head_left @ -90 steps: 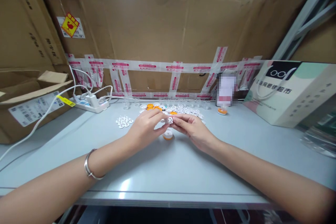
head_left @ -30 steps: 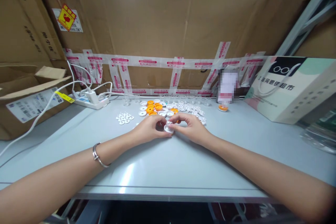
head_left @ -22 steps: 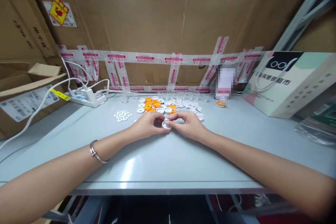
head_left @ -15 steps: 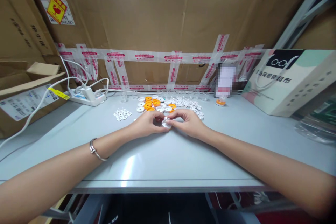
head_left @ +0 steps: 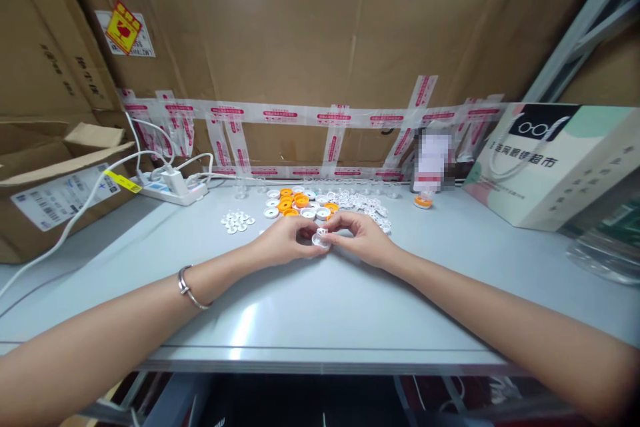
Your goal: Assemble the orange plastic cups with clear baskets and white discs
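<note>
My left hand (head_left: 283,241) and my right hand (head_left: 363,237) meet at the middle of the grey table (head_left: 320,307). Between their pinched fingertips they hold a small round white cap (head_left: 320,238), low over the table. My left wrist wears a silver bracelet (head_left: 187,287). Just behind my hands lies a cluster of orange and white caps (head_left: 300,203). A spread of small white perforated discs (head_left: 363,203) sits to its right, and a little group of white discs (head_left: 237,220) to its left.
A white power strip (head_left: 173,192) with cables lies at the back left beside an open cardboard box (head_left: 55,187). Taped cardboard forms the back wall. A single orange cap (head_left: 423,201) stands by a small bottle. A paper bag (head_left: 555,163) lies at the right.
Three seconds ago my hands held a small perforated piece above an orange-rimmed cap on the table. Now they pinch a white cap together, lower; the view shifted slightly.
</note>
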`<action>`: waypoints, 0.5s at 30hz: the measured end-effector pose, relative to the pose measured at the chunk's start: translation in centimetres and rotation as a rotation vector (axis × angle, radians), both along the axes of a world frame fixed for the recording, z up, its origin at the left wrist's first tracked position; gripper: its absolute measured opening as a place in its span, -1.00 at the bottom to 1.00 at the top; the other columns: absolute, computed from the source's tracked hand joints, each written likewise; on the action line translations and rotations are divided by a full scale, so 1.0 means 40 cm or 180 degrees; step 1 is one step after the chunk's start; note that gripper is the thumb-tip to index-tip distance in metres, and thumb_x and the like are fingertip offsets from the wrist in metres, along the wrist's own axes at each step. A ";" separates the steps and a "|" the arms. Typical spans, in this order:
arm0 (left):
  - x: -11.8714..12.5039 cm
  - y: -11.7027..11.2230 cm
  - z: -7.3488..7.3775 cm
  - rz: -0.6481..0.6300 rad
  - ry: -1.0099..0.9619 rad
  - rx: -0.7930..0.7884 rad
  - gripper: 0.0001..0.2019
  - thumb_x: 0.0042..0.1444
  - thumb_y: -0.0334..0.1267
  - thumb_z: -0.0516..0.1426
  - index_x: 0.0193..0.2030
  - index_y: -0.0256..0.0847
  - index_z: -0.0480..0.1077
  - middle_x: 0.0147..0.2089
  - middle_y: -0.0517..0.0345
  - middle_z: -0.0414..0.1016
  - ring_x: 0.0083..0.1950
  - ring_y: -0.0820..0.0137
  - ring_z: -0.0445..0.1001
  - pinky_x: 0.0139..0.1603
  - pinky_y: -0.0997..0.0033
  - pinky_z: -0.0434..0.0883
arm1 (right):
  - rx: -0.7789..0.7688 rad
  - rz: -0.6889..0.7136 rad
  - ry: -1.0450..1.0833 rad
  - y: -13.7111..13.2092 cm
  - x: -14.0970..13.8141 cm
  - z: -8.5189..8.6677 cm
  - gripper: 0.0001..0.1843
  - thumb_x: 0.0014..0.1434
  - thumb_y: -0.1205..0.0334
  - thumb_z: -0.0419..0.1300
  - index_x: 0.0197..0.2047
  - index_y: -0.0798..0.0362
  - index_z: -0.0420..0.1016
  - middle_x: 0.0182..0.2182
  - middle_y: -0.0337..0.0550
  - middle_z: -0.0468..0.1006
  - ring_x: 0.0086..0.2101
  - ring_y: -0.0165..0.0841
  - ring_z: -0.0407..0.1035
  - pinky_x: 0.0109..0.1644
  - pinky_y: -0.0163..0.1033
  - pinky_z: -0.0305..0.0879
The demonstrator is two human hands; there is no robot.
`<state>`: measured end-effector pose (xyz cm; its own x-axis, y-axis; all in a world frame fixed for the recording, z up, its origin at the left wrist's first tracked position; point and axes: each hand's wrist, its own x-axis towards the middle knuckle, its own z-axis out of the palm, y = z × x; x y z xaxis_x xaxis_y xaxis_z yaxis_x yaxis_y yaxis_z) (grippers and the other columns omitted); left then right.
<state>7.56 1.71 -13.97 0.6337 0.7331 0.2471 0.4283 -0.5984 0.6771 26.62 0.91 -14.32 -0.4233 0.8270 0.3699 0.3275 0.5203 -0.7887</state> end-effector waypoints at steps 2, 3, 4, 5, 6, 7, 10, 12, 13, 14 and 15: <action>0.003 -0.002 0.000 0.0013 -0.0001 0.0043 -0.75 -0.02 -0.18 0.15 -0.23 -0.27 0.44 -0.33 0.15 0.48 -0.32 0.43 0.38 -0.31 0.50 0.28 | -0.0089 0.0082 0.0072 0.002 0.000 -0.003 -0.80 0.00 0.20 0.24 -0.28 0.08 0.45 -0.32 -0.17 0.54 -0.28 -0.38 0.43 -0.11 -0.21 0.34; 0.003 -0.004 0.000 0.0022 -0.0002 0.0062 -0.75 -0.03 -0.19 0.15 -0.22 -0.27 0.44 -0.33 0.15 0.48 -0.32 0.43 0.38 -0.31 0.49 0.28 | -0.0157 0.0105 0.0121 0.004 0.001 -0.005 -0.75 -0.01 0.21 0.25 -0.22 0.08 0.44 -0.32 -0.17 0.54 -0.27 -0.37 0.44 -0.10 -0.20 0.35; 0.004 -0.005 0.001 0.0035 -0.0004 0.0080 -0.75 -0.03 -0.20 0.15 -0.21 -0.28 0.44 -0.33 0.15 0.48 -0.32 0.43 0.38 -0.31 0.49 0.28 | -0.0228 0.0112 0.0164 0.005 0.001 -0.005 -0.69 -0.03 0.21 0.26 -0.17 0.08 0.41 -0.32 -0.16 0.54 -0.27 -0.36 0.44 -0.10 -0.20 0.35; 0.004 -0.006 0.002 0.0046 0.0002 0.0091 -0.74 -0.04 -0.21 0.15 -0.20 -0.28 0.44 -0.33 0.15 0.48 -0.33 0.42 0.39 -0.32 0.49 0.29 | -0.0288 0.0109 0.0202 0.007 0.002 -0.004 -0.63 -0.04 0.21 0.28 -0.13 0.08 0.39 -0.33 -0.16 0.54 -0.26 -0.36 0.45 -0.09 -0.18 0.35; 0.005 -0.007 0.002 0.0068 0.0012 0.0105 -0.74 -0.04 -0.21 0.15 -0.20 -0.28 0.44 -0.33 0.15 0.48 -0.33 0.42 0.39 -0.32 0.49 0.29 | -0.0336 0.0102 0.0241 0.008 0.003 -0.002 -0.60 -0.06 0.21 0.29 -0.11 0.08 0.38 -0.34 -0.16 0.54 -0.26 -0.35 0.45 -0.08 -0.17 0.35; 0.005 -0.008 0.003 0.0100 0.0026 0.0122 -0.73 -0.05 -0.20 0.16 -0.20 -0.28 0.44 -0.34 0.15 0.48 -0.33 0.42 0.39 -0.32 0.49 0.29 | -0.0375 0.0080 0.0289 0.009 0.004 0.001 -0.59 -0.06 0.21 0.29 -0.10 0.08 0.38 -0.34 -0.15 0.55 -0.25 -0.34 0.45 -0.07 -0.16 0.35; 0.005 -0.010 0.000 0.0183 0.0056 0.0167 -0.71 -0.05 -0.15 0.16 -0.21 -0.27 0.45 -0.34 0.15 0.48 -0.32 0.41 0.40 -0.31 0.48 0.31 | -0.0501 -0.0125 0.0478 0.012 0.010 0.014 -0.66 -0.02 0.15 0.25 -0.15 0.08 0.40 -0.28 -0.11 0.55 -0.25 -0.34 0.45 -0.07 -0.15 0.35; 0.004 -0.011 -0.001 0.0193 0.0054 0.0183 -0.70 -0.05 -0.12 0.16 -0.20 -0.26 0.45 -0.30 0.14 0.49 -0.29 0.39 0.42 -0.26 0.46 0.32 | -0.0548 -0.0332 0.0516 0.014 0.015 0.024 -0.72 0.01 0.11 0.22 -0.22 0.07 0.42 -0.24 -0.11 0.54 -0.26 -0.35 0.44 -0.10 -0.16 0.36; 0.003 -0.011 0.001 0.0191 0.0047 0.0190 -0.68 -0.05 -0.10 0.17 -0.19 -0.24 0.44 -0.28 0.13 0.50 -0.27 0.38 0.42 -0.24 0.45 0.33 | -0.0533 -0.0407 0.0492 0.014 0.018 0.027 -0.73 0.02 0.10 0.21 -0.25 0.07 0.43 -0.23 -0.12 0.53 -0.27 -0.36 0.44 -0.12 -0.17 0.36; 0.000 -0.011 0.007 0.0196 0.0028 0.0206 -0.65 -0.07 -0.08 0.19 -0.16 -0.23 0.44 -0.24 0.12 0.50 -0.23 0.36 0.43 -0.21 0.43 0.34 | -0.0504 -0.0437 0.0448 0.014 0.021 0.030 -0.74 0.02 0.09 0.20 -0.26 0.07 0.44 -0.23 -0.13 0.53 -0.28 -0.37 0.43 -0.13 -0.18 0.36; -0.005 -0.009 0.016 0.0198 0.0015 0.0224 -0.62 -0.10 -0.07 0.20 -0.14 -0.21 0.44 -0.21 0.11 0.51 -0.20 0.34 0.43 -0.17 0.41 0.34 | -0.0460 -0.0417 0.0383 0.014 0.024 0.032 -0.74 0.03 0.08 0.19 -0.26 0.07 0.44 -0.24 -0.13 0.53 -0.28 -0.36 0.43 -0.13 -0.18 0.35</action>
